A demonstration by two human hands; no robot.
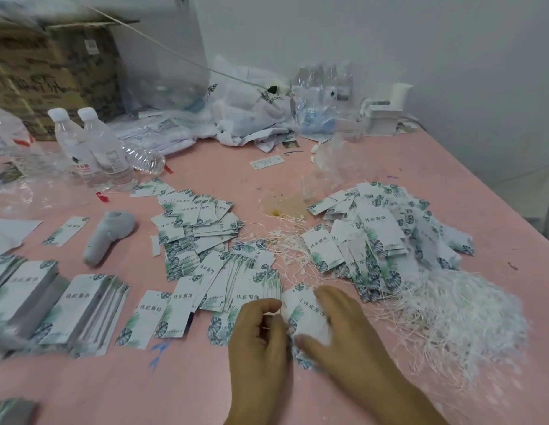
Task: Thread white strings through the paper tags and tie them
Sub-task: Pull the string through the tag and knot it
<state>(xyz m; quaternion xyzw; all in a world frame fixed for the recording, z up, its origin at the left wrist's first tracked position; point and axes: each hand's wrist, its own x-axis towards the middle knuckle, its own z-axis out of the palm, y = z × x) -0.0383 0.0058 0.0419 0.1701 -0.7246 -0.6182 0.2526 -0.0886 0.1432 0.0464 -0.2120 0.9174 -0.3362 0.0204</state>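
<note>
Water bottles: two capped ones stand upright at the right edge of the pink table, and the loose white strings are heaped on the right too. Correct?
Not quite. In the head view the two capped water bottles stand upright on the left of the pink table, not the right edge. The loose white strings are heaped on the right.
</note>
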